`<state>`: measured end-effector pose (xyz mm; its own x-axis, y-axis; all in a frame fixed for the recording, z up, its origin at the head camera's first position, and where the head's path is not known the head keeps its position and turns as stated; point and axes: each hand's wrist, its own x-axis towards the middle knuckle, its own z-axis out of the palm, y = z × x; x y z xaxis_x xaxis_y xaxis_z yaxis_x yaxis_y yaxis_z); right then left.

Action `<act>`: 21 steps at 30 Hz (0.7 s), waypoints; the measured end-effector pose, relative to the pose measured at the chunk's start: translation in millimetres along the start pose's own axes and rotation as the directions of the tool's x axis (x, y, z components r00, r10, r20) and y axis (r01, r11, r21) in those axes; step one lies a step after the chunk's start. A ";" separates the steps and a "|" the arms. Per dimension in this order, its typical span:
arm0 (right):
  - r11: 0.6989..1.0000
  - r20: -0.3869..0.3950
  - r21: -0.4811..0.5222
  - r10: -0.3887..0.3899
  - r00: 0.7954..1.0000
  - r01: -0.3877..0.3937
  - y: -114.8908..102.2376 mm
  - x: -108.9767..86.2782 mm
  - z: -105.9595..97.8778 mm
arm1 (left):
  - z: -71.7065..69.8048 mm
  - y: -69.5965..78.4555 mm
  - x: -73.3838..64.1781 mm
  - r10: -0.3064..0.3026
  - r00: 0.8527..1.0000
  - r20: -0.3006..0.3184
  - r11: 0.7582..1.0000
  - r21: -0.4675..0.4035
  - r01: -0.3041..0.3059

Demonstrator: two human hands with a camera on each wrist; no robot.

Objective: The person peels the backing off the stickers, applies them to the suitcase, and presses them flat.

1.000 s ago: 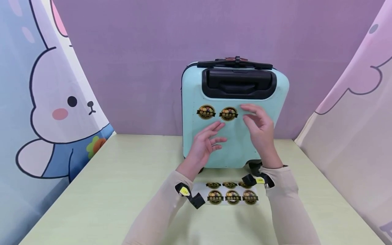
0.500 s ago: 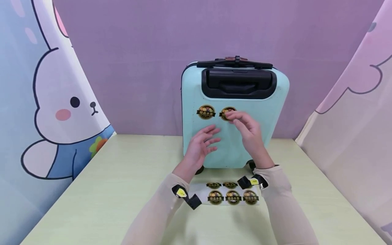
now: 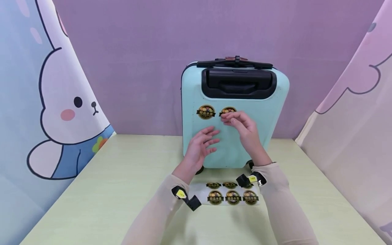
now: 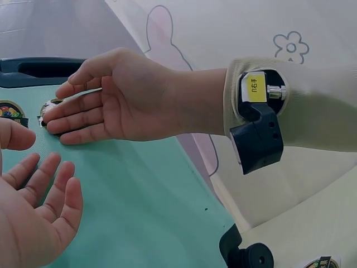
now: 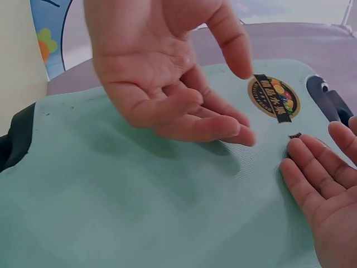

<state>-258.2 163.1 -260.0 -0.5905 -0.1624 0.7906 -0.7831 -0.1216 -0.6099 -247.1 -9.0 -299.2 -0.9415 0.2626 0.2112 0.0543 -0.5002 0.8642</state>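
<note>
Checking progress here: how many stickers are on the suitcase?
2, seen in the head view: the first sticker at left, the second sticker to its right, partly hidden by the right hand. No others show.

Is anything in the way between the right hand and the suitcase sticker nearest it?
Nothing visible is. In the head view, the right hand's fingertips overlap the lower part of that sticker; whether they press on it is unclear. The left hand is lower and to the left, outside that path.
</note>
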 end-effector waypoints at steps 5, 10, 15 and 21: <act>1.000 -0.022 0.014 -0.017 1.000 0.017 -0.5 7.4 -5.5 | -0.8 -0.9 2.3 0.001 1.000 -0.002 1.000 -0.005 -0.001; 1.000 -0.060 0.005 -0.018 0.998 0.018 -5.1 14.2 -9.2 | -2.3 -1.5 3.1 0.004 1.000 0.000 1.000 -0.004 -0.004; 0.998 -0.110 0.033 -0.044 0.993 0.048 -6.4 19.9 -9.5 | -3.0 -1.0 3.0 0.007 1.000 0.008 1.000 -0.003 -0.007; 0.994 -0.124 0.022 -0.104 0.987 0.107 -4.5 22.7 -4.1 | -3.4 -1.0 2.6 0.002 1.000 0.005 1.000 0.003 -0.002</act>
<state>-268.9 163.9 -239.0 -0.5256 -0.0262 0.8504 -0.8375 -0.1598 -0.5225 -250.8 -10.7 -301.1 -0.9397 0.2660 0.2149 0.0569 -0.4981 0.8652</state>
